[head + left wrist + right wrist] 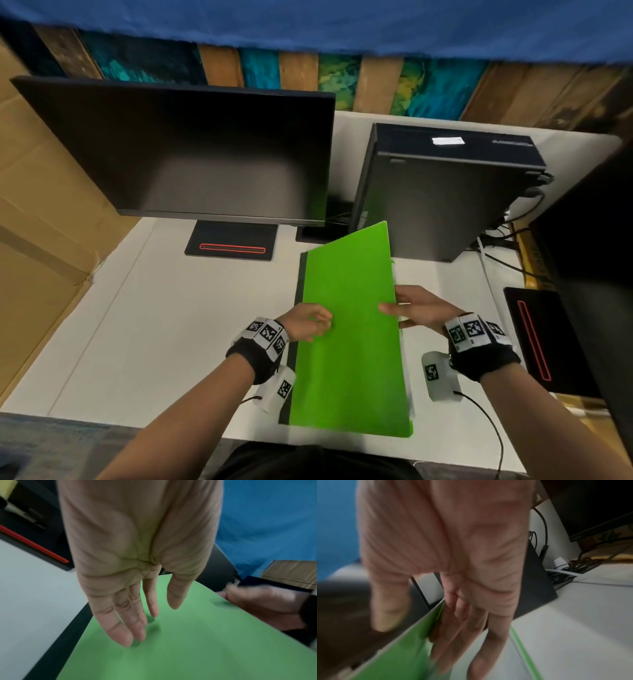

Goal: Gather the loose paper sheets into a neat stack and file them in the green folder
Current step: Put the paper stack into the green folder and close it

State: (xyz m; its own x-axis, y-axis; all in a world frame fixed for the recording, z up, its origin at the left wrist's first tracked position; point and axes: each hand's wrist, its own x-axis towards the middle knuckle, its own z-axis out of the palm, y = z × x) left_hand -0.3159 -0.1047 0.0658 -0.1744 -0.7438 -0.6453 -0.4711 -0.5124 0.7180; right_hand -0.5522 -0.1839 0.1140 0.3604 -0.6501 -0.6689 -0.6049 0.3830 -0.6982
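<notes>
**A:** What are the fingers doing?

**B:** The left hand [130, 563] has its fingers [120, 632] out straight and loose. The tips sit on top of the green folder [346, 342]. They grip nothing. The right hand [419, 308] holds the folder's right edge. Its thumb lies on top of the cover and its fingers [453, 635] go under it.

**A:** Is the folder flat?

**B:** No. The green cover is lifted on the right side. It has a dark strip along its left edge.

**A:** Where are the paper sheets [408, 394]?

**B:** Only thin white edges peek out along the right side of the folder. I cannot tell how neat they are.

**A:** Where is the folder?

**B:** On the white counter [154, 325], near the front edge, right in front of the person.

**A:** What else is there?

**B:** A dark monitor [191, 150] stands behind on the left. A black computer box [442, 195] stands behind on the right, with cables [507, 222] beside it.
</notes>
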